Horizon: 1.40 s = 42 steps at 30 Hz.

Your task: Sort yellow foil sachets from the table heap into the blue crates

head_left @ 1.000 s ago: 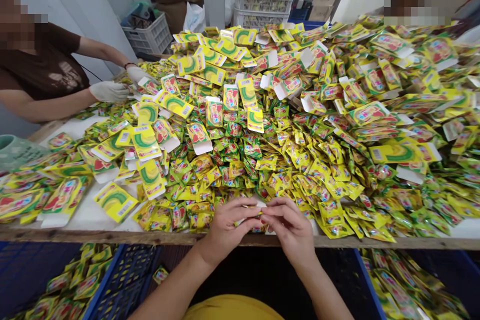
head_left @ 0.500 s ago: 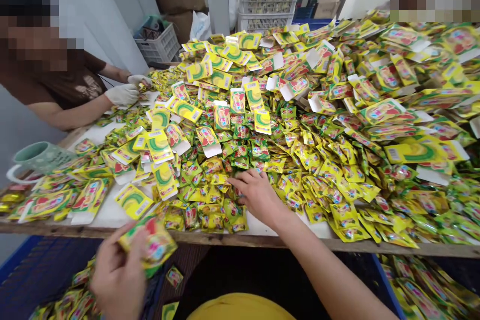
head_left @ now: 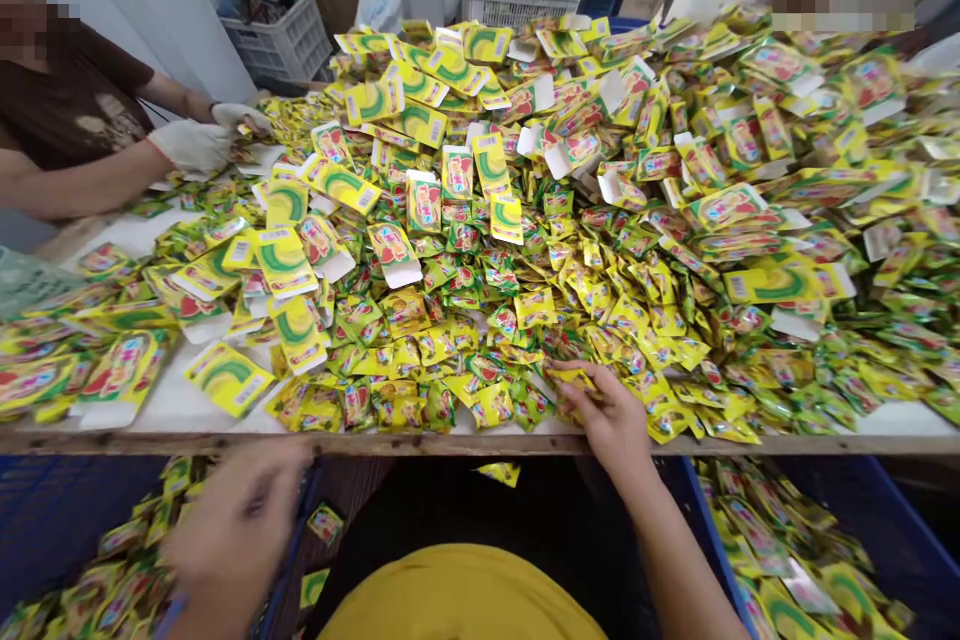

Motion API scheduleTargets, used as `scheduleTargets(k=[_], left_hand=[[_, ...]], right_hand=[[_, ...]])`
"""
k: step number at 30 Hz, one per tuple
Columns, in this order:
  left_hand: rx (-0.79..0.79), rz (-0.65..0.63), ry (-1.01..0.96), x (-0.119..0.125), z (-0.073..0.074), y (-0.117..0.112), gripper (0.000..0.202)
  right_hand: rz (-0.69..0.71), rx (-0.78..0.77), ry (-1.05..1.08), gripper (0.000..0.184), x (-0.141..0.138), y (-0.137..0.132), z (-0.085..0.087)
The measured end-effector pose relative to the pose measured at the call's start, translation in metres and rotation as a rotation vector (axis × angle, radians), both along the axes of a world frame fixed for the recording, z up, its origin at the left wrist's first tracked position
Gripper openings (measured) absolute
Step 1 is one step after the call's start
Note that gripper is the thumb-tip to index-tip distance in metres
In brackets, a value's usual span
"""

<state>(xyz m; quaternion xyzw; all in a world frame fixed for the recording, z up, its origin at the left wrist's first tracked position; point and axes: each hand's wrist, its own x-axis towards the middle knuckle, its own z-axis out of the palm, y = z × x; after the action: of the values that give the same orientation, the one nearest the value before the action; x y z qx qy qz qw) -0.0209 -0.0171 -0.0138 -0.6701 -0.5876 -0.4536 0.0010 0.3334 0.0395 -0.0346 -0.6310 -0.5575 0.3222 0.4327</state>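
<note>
A deep pile of small yellow and green sachets (head_left: 600, 300) covers the white table (head_left: 172, 410), with flat yellow cartons (head_left: 285, 260) mixed in. My right hand (head_left: 611, 415) rests on the pile near the table's front edge, fingers pinched on a few yellow sachets (head_left: 574, 378). My left hand (head_left: 232, 530) is blurred, below the table edge, over the blue crate (head_left: 45, 520) at the left that holds filled packs; I cannot tell whether it holds anything. One loose sachet (head_left: 499, 471) sits just under the table edge.
A co-worker's white-gloved hands (head_left: 191, 142) work at the table's left side; another person is at the far right. A pale green mug (head_left: 22, 282) stands at the left edge. White crates (head_left: 281, 35) are behind. A second blue crate (head_left: 892, 530) of packs is at lower right.
My left hand dropped from the table edge down over the left crate, and the filled pack it held is no longer visible. My right hand slid right along the front of the pile.
</note>
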Motion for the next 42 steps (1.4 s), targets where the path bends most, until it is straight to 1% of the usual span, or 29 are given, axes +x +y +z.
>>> scheduleTargets(k=[1,2,3,4,5,6,8,10,12,13,15,18,19,20,21,22,24,26,28,29,31,33,34,35,37,39,40,41,42], left_hand=[[-0.007,-0.283,0.102,0.031,-0.001,0.01,0.021],[-0.059,-0.598,0.198,0.062,-0.003,0.02,0.025],[-0.09,-0.811,0.295,0.09,-0.006,0.029,0.027],[-0.098,-0.939,0.325,0.114,-0.009,0.036,0.024],[-0.112,-1.015,0.305,0.131,-0.012,0.04,0.023],[-0.121,-1.034,0.241,0.142,-0.014,0.042,0.022],[-0.17,-0.967,0.029,0.145,-0.015,0.038,0.022],[-0.297,-0.892,-0.107,0.133,-0.014,0.026,0.022],[-0.492,-0.882,-0.078,0.118,-0.018,0.014,0.024],[-0.596,-0.892,-0.021,0.113,-0.024,0.009,0.027],[-0.773,-0.89,0.071,0.109,-0.042,0.004,0.036],[-0.93,-0.823,0.094,0.117,-0.072,0.009,0.046],[-0.967,-0.803,0.106,0.12,-0.077,0.011,0.05],[-0.998,-0.779,0.129,0.122,-0.079,0.012,0.054],[-1.02,-0.761,0.16,0.123,-0.076,0.012,0.055],[-1.027,-0.756,0.184,0.122,-0.07,0.01,0.05],[-0.988,-0.783,0.168,0.119,-0.047,0.005,0.028],[-0.88,-0.773,0.06,0.116,-0.019,0.008,0.009],[-0.764,-0.688,-0.042,0.116,0.003,0.023,0.01],[-0.723,-0.656,-0.06,0.116,0.01,0.036,0.014],[-0.704,-0.655,-0.006,0.12,0.013,0.064,0.023],[-0.737,-0.664,0.137,0.125,0.01,0.089,0.027],[-0.74,-0.63,0.23,0.128,0.008,0.097,0.025],[-0.717,-0.562,0.329,0.13,0.008,0.102,0.023],[-0.589,-0.375,0.499,0.135,0.011,0.1,0.022],[-0.43,-0.243,0.571,0.139,0.015,0.09,0.021],[-0.371,-0.24,0.558,0.141,0.016,0.083,0.019],[-0.347,-0.287,0.513,0.143,0.015,0.077,0.019],[-0.359,-0.373,0.442,0.145,0.013,0.072,0.019]], right_hand=[[-0.028,0.001,0.091,0.021,-0.003,0.002,0.001],[-0.048,0.013,0.181,0.022,-0.006,0.003,0.002],[-0.063,0.033,0.276,0.022,-0.008,0.003,0.004],[-0.074,0.055,0.369,0.02,-0.008,0.002,0.005],[-0.085,0.082,0.448,0.018,-0.008,-0.001,0.007],[-0.096,0.111,0.507,0.015,-0.006,-0.004,0.007],[-0.132,0.142,0.563,0.01,0.0,-0.012,0.007],[-0.189,0.11,0.583,0.01,0.006,-0.02,0.003],[-0.253,0.045,0.622,0.013,0.008,-0.026,-0.001],[-0.273,0.018,0.643,0.015,0.007,-0.027,-0.002],[-0.279,-0.018,0.671,0.019,0.004,-0.028,-0.004],[-0.196,-0.076,0.684,0.032,0.0,-0.029,-0.002],[-0.171,-0.088,0.682,0.036,0.001,-0.03,-0.001],[-0.159,-0.09,0.676,0.037,0.002,-0.03,0.0],[-0.164,-0.082,0.668,0.035,0.003,-0.03,0.002],[-0.178,-0.068,0.655,0.031,0.005,-0.031,0.003],[-0.18,-0.06,0.619,0.025,0.006,-0.03,0.006],[-0.094,-0.111,0.577,0.025,0.001,-0.027,0.007],[0.042,-0.208,0.486,0.028,-0.009,-0.021,0.005],[0.086,-0.254,0.398,0.027,-0.014,-0.017,0.002],[0.099,-0.314,0.19,0.024,-0.022,-0.006,-0.006],[0.065,-0.332,0.022,0.02,-0.023,0.006,-0.014],[0.061,-0.333,-0.028,0.017,-0.021,0.012,-0.017],[0.069,-0.331,-0.064,0.014,-0.019,0.016,-0.019],[0.096,-0.319,-0.153,0.009,-0.015,0.022,-0.019],[0.118,-0.3,-0.239,0.009,-0.015,0.023,-0.016],[0.126,-0.291,-0.278,0.008,-0.016,0.022,-0.013],[0.133,-0.281,-0.312,0.007,-0.019,0.021,-0.01],[0.136,-0.273,-0.34,0.007,-0.021,0.02,-0.008]])
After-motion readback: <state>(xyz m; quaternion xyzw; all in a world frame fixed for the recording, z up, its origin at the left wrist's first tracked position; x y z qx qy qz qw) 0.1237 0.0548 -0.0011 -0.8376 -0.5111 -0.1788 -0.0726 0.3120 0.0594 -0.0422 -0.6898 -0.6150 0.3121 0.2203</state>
